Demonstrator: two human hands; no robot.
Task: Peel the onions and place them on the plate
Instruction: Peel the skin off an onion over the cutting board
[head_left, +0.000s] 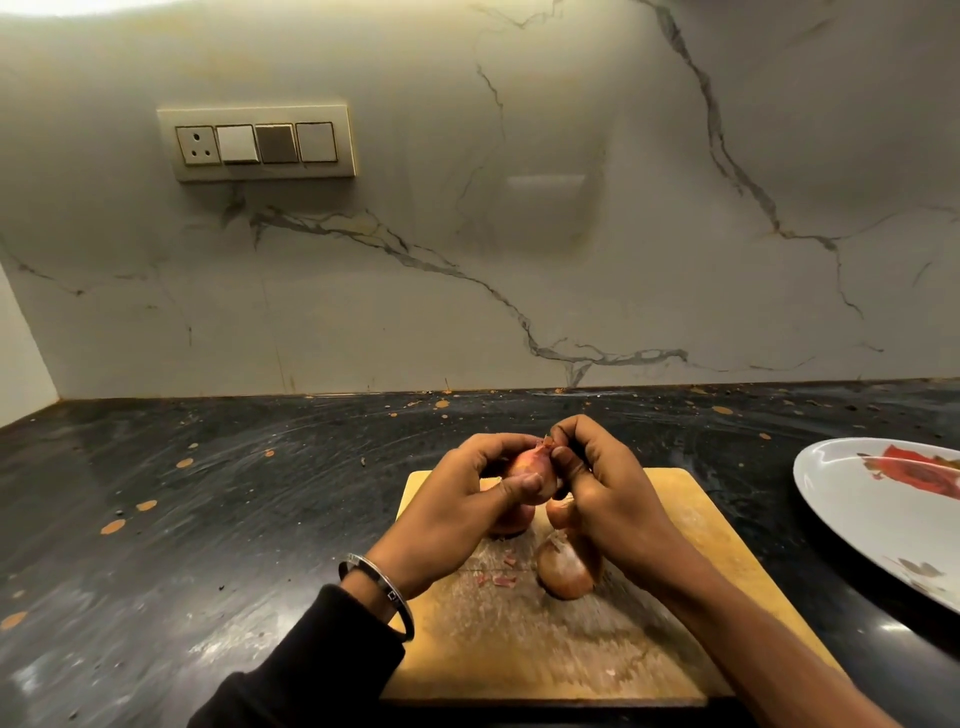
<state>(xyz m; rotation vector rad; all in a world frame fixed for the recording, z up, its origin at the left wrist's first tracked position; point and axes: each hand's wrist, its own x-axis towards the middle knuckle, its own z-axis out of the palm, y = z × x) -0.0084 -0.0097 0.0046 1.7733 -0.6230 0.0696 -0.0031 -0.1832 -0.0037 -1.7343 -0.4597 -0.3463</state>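
Note:
My left hand (457, 499) grips a pinkish onion (524, 465) above the wooden cutting board (691, 525), thumb across its front. My right hand (602, 483) pinches the papery skin at the onion's top tip. Three more onions lie on the board beneath my hands: one (511, 517) under my left hand, one (561, 512) partly hidden by my right hand, and a brown-skinned one (563, 571) nearest me. Small bits of peel (498, 578) lie on the board. The white plate (852, 499) with a red flower print sits on the counter at the right, partly cut off.
The board rests on a dark speckled counter (208, 519) that runs back to a marble wall. A switch panel (257, 143) with a socket is mounted on the wall, upper left. A metal bangle circles my left wrist.

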